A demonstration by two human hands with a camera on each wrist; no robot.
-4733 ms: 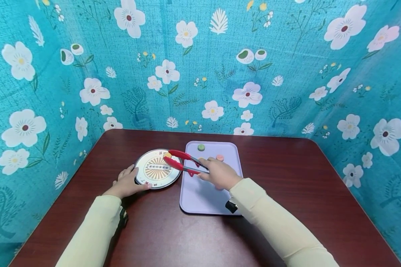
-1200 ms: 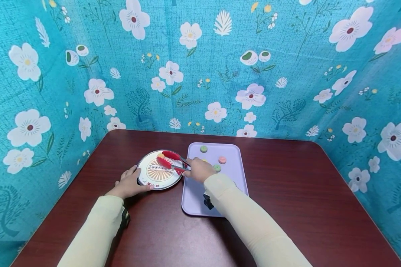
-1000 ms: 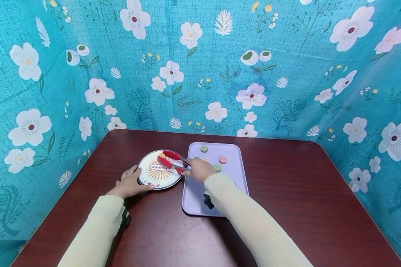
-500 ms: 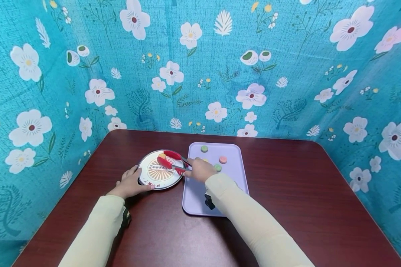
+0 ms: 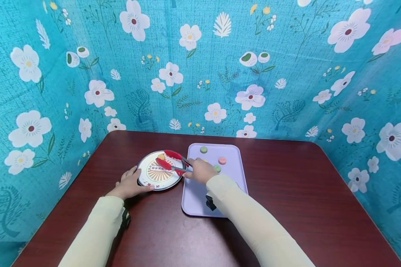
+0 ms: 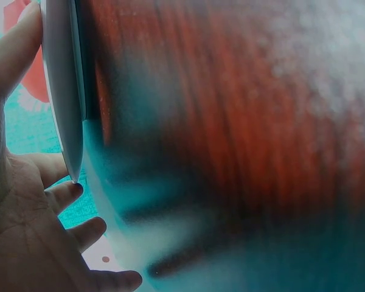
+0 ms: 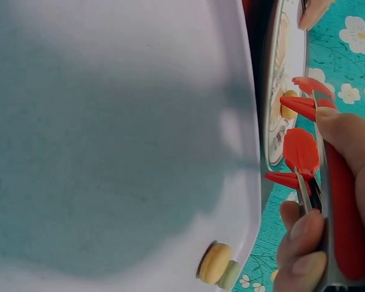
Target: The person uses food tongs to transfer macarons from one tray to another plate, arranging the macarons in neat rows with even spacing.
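My right hand (image 5: 200, 170) grips red-tipped metal tongs (image 5: 178, 170) over the patterned white plate (image 5: 147, 174). A yellow macaron (image 5: 161, 157) lies on the far part of that plate, close to the tong tips. In the right wrist view, the red tong heads (image 7: 302, 149) stand apart, with the macaron (image 7: 289, 104) beside the upper one. My left hand (image 5: 128, 184) holds the plate's left rim, thumb at the near edge and fingers along the far left side. The left wrist view shows the plate (image 6: 62, 91) edge-on, thumb and index finger touching it.
Right of the plate, a lilac tray (image 5: 197, 202) bears two green macarons (image 5: 204, 149), a pink macaron (image 5: 222, 160) and a yellow macaron (image 7: 215, 263) mostly hidden by my right hand in the head view. Everything stands on a dark wooden table (image 5: 287, 178) before a blue floral curtain.
Since the oldest frame, the tongs have moved left and down with the yellow macaron to the plate. Most recently their tips have parted and drawn slightly right from it. My left hand stays put.
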